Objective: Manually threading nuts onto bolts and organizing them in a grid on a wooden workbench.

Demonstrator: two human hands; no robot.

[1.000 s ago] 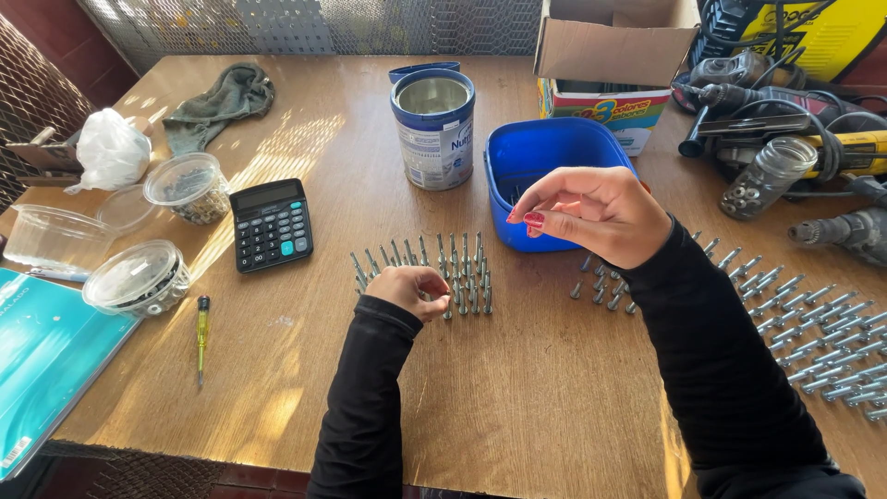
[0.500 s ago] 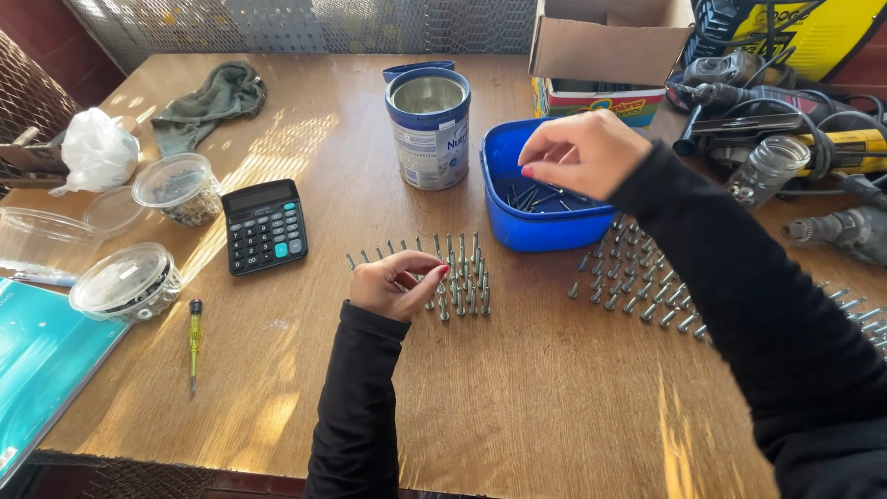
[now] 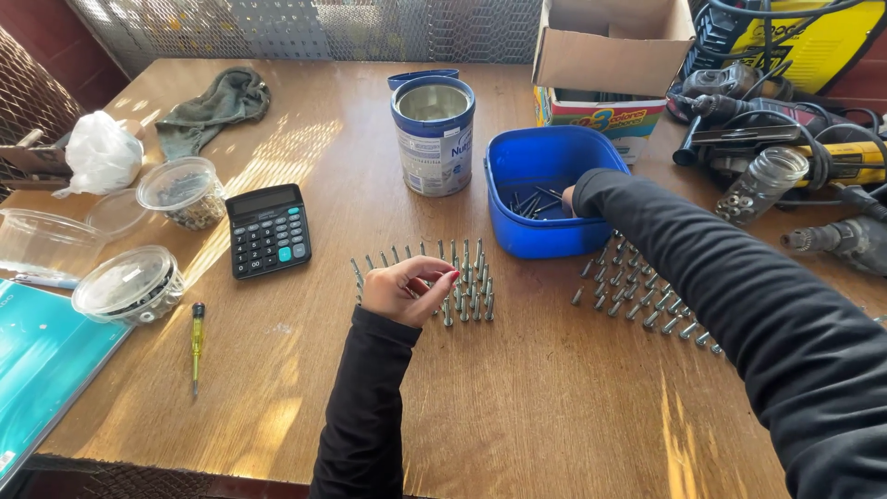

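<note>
Blue tub [image 3: 517, 162] of loose screws [image 3: 531, 201], right hand [image 3: 569, 200] inside, fingers hidden, left hand [image 3: 407, 288] fingers curled.

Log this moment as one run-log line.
left hand: on upright steel screws | right hand: inside blue plastic tub | surface: wooden table

An open cardboard box [image 3: 610, 55] at the table's far edge; a labelled blue tin [image 3: 432, 139] left of it, apparently empty.

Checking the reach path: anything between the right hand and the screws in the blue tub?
Nothing visible. The right hand is already inside the blue plastic tub, right at the loose metal screws on its floor. The sleeve passes over the tub's near rim and above the upright screws standing on the wooden table.
</note>
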